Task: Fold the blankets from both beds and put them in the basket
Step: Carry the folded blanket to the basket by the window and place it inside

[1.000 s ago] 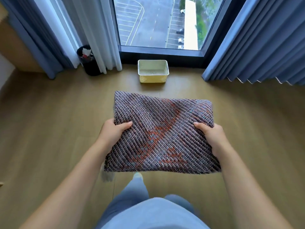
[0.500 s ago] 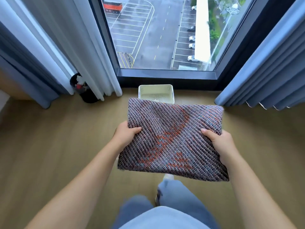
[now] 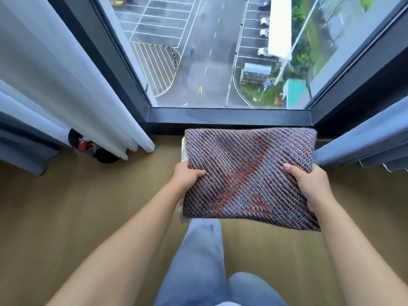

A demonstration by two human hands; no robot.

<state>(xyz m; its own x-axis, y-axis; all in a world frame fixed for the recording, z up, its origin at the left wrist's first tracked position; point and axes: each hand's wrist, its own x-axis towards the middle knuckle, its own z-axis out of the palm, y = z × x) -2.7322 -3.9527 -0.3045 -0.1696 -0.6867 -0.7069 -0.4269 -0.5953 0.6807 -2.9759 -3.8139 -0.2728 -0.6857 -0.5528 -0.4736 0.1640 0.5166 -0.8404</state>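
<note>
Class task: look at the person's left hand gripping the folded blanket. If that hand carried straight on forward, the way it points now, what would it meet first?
Probably the basket. Only a pale sliver of it shows, just ahead of the left hand, beside the blanket. Depth is unclear, so the hand may pass above its rim and reach the window frame instead.

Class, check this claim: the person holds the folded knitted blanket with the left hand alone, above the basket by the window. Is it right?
Not quite. The head view shows both hands gripping the folded knitted blanket: left hand and right hand. It is held above the basket by the window.
</note>
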